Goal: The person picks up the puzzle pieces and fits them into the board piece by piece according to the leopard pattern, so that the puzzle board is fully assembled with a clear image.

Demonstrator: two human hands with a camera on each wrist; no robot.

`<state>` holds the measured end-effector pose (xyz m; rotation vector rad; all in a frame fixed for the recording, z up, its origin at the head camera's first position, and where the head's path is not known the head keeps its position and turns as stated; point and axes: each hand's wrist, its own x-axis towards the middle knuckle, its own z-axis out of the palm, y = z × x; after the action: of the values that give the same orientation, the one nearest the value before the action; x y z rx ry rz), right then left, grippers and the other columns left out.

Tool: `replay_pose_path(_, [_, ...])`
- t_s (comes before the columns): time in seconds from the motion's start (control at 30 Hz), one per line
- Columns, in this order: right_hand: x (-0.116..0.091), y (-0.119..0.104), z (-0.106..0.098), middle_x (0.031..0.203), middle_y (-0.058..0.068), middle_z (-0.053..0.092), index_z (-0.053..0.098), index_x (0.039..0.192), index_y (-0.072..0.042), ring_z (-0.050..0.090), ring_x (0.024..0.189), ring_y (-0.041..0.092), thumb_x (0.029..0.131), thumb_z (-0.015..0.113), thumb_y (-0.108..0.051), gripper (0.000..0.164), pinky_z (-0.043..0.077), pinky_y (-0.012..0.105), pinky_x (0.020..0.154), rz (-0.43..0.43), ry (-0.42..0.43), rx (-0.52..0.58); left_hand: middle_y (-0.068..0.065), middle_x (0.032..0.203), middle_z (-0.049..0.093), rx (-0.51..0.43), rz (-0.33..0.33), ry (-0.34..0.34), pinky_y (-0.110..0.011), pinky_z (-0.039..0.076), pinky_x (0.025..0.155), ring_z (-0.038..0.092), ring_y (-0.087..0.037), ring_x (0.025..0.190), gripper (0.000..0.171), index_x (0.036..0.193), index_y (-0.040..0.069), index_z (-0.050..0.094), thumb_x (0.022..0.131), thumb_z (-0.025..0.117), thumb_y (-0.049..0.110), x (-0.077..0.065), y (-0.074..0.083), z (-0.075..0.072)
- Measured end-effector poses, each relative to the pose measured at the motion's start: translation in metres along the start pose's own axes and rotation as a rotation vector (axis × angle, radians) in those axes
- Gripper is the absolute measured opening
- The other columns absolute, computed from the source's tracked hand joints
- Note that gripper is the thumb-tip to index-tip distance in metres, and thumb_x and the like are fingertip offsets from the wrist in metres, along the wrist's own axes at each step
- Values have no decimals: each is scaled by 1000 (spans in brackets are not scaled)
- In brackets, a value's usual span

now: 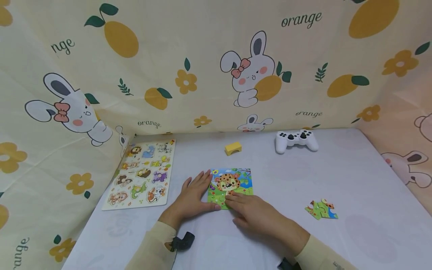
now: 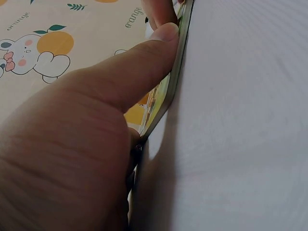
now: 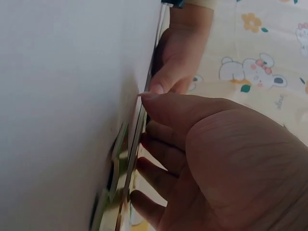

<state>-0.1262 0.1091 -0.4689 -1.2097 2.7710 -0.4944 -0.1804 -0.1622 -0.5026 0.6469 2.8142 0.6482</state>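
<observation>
A square leopard jigsaw puzzle [image 1: 233, 181] lies flat at the middle of the table in the head view. My left hand [image 1: 193, 197] rests along its left side, fingers extended at that edge and thumb reaching the near left corner. With its fingertips on the lower middle of the picture, my right hand [image 1: 258, 214] partly covers the leopard's body. In the left wrist view the left thumb [image 2: 144, 55] stretches to the puzzle's thin edge. The right wrist view shows the right hand's fingers [image 3: 161, 154] spread over the puzzle side-on.
Loose puzzle pieces [image 1: 318, 210] lie together to the right. A white animal peg board [image 1: 141, 175] sits on the left. Farther back are a yellow arched block [image 1: 233, 148] and a white game controller [image 1: 296, 141]. A printed cloth [image 1: 209, 45] stands behind the table.
</observation>
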Motion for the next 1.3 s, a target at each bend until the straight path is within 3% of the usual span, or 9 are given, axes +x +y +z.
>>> replay_pose_path(0.27, [-1,6,-1,163,8,54,61,155,-8,48,151,30,104,77,-24,56,42,54,120,15,-44,97,6,180,11,-10,8,1,-56,-2,130,4,-18,165,118,174,14,26,87,69,82,-1,0,-1])
replay_pose_path(0.47, [-5,10,-5,171,8,43,52,164,-18,38,157,32,108,72,-33,62,35,58,123,64,-27,282,6,180,10,-8,11,2,-56,-2,130,4,-18,165,119,173,13,26,87,69,82,-1,-2,0])
replay_pose_path(0.63, [-10,17,-19,166,5,48,49,166,-19,44,152,33,110,66,-47,65,39,62,119,131,59,474,6,180,11,-18,11,6,-57,-3,129,5,-18,165,119,173,13,27,86,70,81,-1,-1,-1])
replay_pose_path(0.77, [-16,24,-31,162,6,53,51,163,-16,54,143,37,114,62,-36,54,49,59,111,112,152,631,5,180,11,-31,5,5,-57,-3,129,5,-19,165,119,173,13,27,86,72,79,-2,1,-2])
replay_pose_path(0.9, [-26,31,-39,156,10,59,51,161,-15,57,138,44,117,51,-21,44,53,48,108,74,214,783,5,180,11,-36,-1,2,-56,-3,129,5,-19,165,119,173,13,27,86,73,79,-2,1,-2])
replay_pose_path(1.07, [-44,44,-44,152,21,58,48,162,-9,58,133,46,119,34,-15,46,57,45,104,57,259,887,6,180,11,-27,3,5,-57,-3,129,5,-19,165,119,173,14,27,85,72,81,-1,0,0])
replay_pose_path(1.3, [-70,68,-44,154,28,55,44,165,-10,59,134,39,120,20,-28,54,55,42,103,73,306,1001,6,180,11,-23,-1,3,-56,-4,129,5,-19,165,120,174,14,27,85,72,80,0,1,-1])
